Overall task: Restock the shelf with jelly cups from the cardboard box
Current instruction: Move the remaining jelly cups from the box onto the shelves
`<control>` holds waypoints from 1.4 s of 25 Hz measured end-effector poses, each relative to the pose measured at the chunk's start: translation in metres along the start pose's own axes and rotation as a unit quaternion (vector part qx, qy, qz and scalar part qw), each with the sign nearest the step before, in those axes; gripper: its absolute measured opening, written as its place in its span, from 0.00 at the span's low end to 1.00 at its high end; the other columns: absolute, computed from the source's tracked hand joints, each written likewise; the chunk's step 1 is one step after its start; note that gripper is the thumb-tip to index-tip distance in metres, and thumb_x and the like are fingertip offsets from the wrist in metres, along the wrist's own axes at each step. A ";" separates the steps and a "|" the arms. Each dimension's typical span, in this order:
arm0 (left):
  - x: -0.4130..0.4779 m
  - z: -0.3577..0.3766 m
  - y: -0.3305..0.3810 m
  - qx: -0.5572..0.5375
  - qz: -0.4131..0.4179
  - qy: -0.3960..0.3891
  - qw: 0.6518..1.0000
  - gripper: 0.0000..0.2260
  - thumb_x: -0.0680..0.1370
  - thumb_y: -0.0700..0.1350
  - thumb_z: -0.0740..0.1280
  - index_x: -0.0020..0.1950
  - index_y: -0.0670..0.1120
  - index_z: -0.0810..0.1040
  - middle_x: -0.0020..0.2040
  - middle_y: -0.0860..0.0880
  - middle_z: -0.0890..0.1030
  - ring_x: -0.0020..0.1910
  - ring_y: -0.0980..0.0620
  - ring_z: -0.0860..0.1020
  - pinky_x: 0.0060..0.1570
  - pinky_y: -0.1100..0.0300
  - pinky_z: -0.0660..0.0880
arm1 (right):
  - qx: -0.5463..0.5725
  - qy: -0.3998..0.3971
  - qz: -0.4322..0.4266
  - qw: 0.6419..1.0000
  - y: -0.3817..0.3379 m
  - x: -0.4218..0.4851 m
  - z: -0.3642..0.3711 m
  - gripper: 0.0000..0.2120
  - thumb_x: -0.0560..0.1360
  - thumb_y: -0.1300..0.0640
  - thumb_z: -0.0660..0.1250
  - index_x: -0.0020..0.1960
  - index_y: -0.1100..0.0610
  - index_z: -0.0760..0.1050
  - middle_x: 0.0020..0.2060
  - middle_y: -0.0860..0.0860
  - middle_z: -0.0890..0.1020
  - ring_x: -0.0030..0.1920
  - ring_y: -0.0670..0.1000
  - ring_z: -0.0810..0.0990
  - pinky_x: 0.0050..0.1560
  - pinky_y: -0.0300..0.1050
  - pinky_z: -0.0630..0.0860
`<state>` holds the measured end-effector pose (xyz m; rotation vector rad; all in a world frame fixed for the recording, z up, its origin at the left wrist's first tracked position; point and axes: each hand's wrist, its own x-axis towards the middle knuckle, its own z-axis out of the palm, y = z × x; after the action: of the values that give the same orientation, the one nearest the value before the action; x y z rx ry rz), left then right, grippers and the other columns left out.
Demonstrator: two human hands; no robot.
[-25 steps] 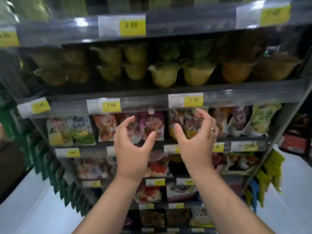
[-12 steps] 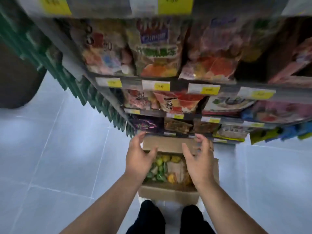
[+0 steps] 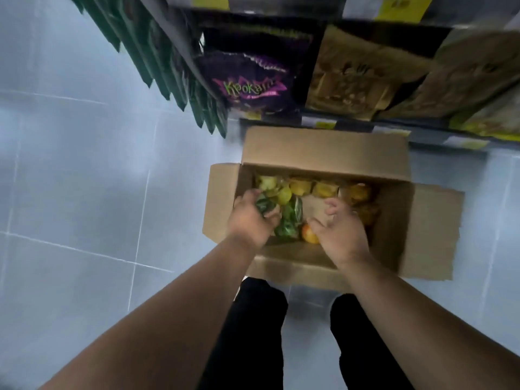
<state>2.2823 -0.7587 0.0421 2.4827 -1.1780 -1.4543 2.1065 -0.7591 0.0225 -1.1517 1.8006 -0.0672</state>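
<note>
Cardboard box [image 3: 323, 149]: open on the pale tiled floor [image 3: 70, 178], all four flaps folded outward, sitting right at the foot of the shelf [image 3: 422, 133].
Jelly cups [image 3: 301, 187]: down inside the box, a row of yellow and green ones along the far wall, more orange ones toward the far right corner, a bare patch of cardboard bottom in the middle.
Left hand [image 3: 250, 218]: deep in the left half of the box, fingers curled round a green-topped cup [image 3: 264, 204], wrapped on it but blurred, so grip firmness hard to call.
Green-topped cups: two more just right of that hand, touching each other, one nearer the body than the other.
Right hand [image 3: 340, 229]: over the middle of the box, fingers spread and bent like a claw, nothing in it, thumb close to an orange cup [image 3: 309, 235] by the near wall.
Shelf: bottom tier just beyond the box, a purple snack bag [image 3: 250, 83] on the left, brownish bags [image 3: 354, 77] to its right, yellow price tags along the edge, print too blurred to read.
Green packets [image 3: 168, 74]: hanging in a slanted row off the shelf's left end.
Legs [image 3: 253, 333]: in black, planted just short of the box's near flap.
</note>
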 end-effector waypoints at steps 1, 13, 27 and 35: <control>0.022 0.013 -0.013 0.019 -0.011 -0.015 1.000 0.30 0.73 0.49 0.73 0.72 0.49 0.65 0.65 0.46 0.73 0.62 0.46 0.75 0.63 0.56 0.71 | -0.027 -0.021 -0.001 0.999 0.008 0.018 0.018 0.26 0.73 0.46 0.71 0.68 0.50 0.68 0.57 0.49 0.77 0.58 0.54 0.77 0.53 0.43 0.72; 0.236 0.119 -0.075 0.056 -0.083 -0.029 0.995 0.36 0.78 0.52 0.65 0.79 0.50 0.47 0.69 0.42 0.72 0.67 0.41 0.72 0.65 0.52 0.69 | -0.231 -0.033 -0.070 0.970 0.061 0.191 0.185 0.35 0.73 0.46 0.69 0.74 0.43 0.55 0.60 0.59 0.74 0.61 0.61 0.73 0.56 0.51 0.73; 0.237 0.137 -0.089 -0.076 -0.024 0.096 0.992 0.30 0.70 0.48 0.76 0.66 0.53 0.64 0.55 0.52 0.76 0.57 0.50 0.77 0.58 0.58 0.71 | -0.212 0.097 -0.060 0.971 0.074 0.196 0.203 0.23 0.67 0.51 0.74 0.61 0.49 0.73 0.65 0.56 0.70 0.66 0.59 0.67 0.65 0.58 0.59; 0.132 0.080 -0.059 -0.122 0.032 0.116 0.985 0.30 0.68 0.50 0.75 0.63 0.51 0.63 0.57 0.49 0.78 0.53 0.49 0.78 0.56 0.56 0.74 | 0.113 0.140 0.040 0.983 0.036 0.101 0.117 0.27 0.63 0.48 0.76 0.59 0.50 0.74 0.62 0.54 0.71 0.55 0.48 0.72 0.51 0.30 0.62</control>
<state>2.2930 -0.7725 -0.1221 2.3462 -0.9648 -1.1734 2.1590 -0.7643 -0.1270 -0.9410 2.0234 -0.3930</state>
